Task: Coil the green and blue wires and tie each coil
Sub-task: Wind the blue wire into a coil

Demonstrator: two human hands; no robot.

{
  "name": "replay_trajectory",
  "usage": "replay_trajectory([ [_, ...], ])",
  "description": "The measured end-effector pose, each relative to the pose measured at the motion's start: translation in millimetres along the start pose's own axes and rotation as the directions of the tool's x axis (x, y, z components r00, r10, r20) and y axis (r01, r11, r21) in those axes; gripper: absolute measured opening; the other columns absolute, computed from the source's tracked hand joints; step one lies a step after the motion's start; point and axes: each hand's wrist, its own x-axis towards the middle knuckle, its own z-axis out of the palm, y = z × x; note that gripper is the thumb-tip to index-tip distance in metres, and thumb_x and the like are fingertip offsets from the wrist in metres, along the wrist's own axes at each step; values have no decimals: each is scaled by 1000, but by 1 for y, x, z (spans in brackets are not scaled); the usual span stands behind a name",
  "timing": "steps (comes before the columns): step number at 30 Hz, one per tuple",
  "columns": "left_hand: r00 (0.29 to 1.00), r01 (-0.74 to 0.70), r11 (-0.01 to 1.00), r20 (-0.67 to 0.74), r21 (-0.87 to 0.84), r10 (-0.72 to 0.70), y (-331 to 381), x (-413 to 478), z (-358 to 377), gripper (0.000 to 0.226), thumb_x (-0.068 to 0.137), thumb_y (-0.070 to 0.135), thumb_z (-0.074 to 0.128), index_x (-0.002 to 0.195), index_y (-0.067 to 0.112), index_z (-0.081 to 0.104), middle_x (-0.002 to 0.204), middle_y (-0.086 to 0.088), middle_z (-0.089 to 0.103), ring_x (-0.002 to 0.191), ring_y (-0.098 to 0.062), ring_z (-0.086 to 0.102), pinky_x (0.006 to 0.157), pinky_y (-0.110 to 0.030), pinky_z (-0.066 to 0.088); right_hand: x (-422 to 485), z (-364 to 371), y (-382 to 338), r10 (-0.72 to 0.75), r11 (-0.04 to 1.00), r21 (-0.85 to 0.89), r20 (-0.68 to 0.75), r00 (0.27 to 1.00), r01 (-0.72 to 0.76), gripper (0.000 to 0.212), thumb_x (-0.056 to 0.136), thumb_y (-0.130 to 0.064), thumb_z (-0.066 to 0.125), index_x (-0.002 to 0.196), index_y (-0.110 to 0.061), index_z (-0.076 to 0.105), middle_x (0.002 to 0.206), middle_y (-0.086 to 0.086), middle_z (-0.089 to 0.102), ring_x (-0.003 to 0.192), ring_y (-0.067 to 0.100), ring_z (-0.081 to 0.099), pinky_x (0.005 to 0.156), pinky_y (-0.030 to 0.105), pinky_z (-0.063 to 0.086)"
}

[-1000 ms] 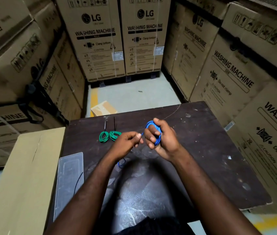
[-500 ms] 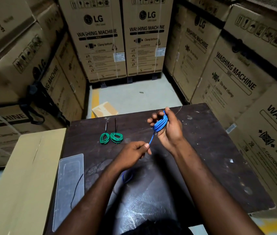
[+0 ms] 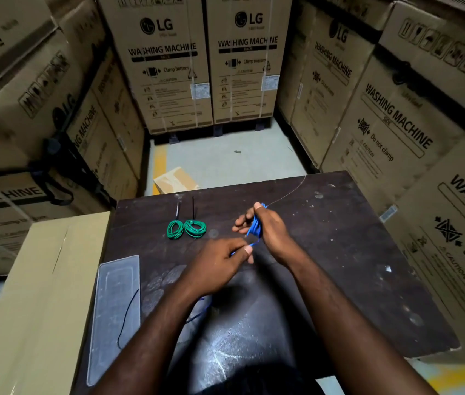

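Observation:
My right hand (image 3: pixel 268 229) holds a small coil of blue wire (image 3: pixel 255 228) wound round its fingers, above the middle of the dark table (image 3: pixel 339 252). My left hand (image 3: pixel 219 263) pinches the loose blue strand just below the coil; the rest of that strand trails down under my left forearm. Two coils of green wire (image 3: pixel 186 229), each bound with a black tie whose tail points away from me, lie side by side on the table, to the left of my hands.
A clear plastic lid (image 3: pixel 114 315) with a thin black tie (image 3: pixel 127 320) on it lies at the table's left. A plain cardboard box (image 3: pixel 34 295) stands against the left edge. Stacked washing-machine cartons (image 3: pixel 168 61) surround the table. A thin bare wire (image 3: pixel 288 192) lies at the far edge.
My right hand turned, showing its back, with the blue coil still on its fingers. My left hand stayed pinched on the strand and drew closer under the coil.

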Motion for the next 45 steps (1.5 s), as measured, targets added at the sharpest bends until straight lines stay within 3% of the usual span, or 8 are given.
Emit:
replay_trajectory([
  [9,992,48,997,-113,-56,-54,0,10,-13,22,89,37,55,76,24,67,72,6,69,71,-12,64,68,-33,50,-10,-5,14,-44,897,-436,69,997,69,40,102,-27,36,68,-18,56,64,-4,59,63,4,56,72,23,44],
  [13,982,16,999,-187,43,-7,2,16,-31,17,89,26,62,74,20,66,66,8,65,60,-3,56,59,-23,42,-18,3,16,50,934,-357,177,983,17,61,99,-48,28,72,-6,63,71,12,66,67,18,64,71,33,51],
  [17,963,77,993,-266,94,-49,-6,26,-44,11,83,29,69,74,22,69,74,8,68,72,-4,62,65,-24,45,-25,12,22,149,958,-277,254,956,-76,71,91,-62,18,64,-10,59,71,16,66,64,28,65,58,29,49],
  [24,969,151,982,-214,109,-125,-31,38,-42,18,88,30,65,70,30,64,68,9,67,63,-2,58,59,-24,41,-38,19,4,94,991,-126,371,924,-51,59,105,-33,19,62,-5,49,66,14,63,58,24,63,54,28,44],
  [32,982,132,989,-144,63,-122,-52,34,-20,32,85,58,42,68,37,59,60,7,58,59,-11,54,62,-35,46,-41,21,-3,38,998,45,282,959,-53,55,103,-30,20,59,-7,44,58,11,61,51,26,61,48,25,45],
  [36,981,146,982,-144,121,-128,-55,33,-9,50,84,59,33,70,15,54,61,-3,59,62,-21,56,61,-40,47,-34,19,-7,24,984,166,227,974,-63,53,102,-32,21,60,-7,42,57,13,59,49,27,60,47,26,45],
  [41,979,177,978,-123,111,-163,-50,30,-2,39,88,56,34,67,29,53,59,5,58,58,-8,56,59,-30,43,-25,15,-12,23,946,315,185,982,-82,53,102,-36,21,60,-9,40,60,12,59,53,28,59,52,31,44],
  [45,972,196,974,-154,114,-178,-49,24,13,43,91,58,32,75,26,55,55,4,57,58,-12,59,64,-37,51,-14,13,-22,9,891,451,103,995,-55,51,103,-38,20,68,-8,43,66,11,64,58,26,63,58,32,48],
])
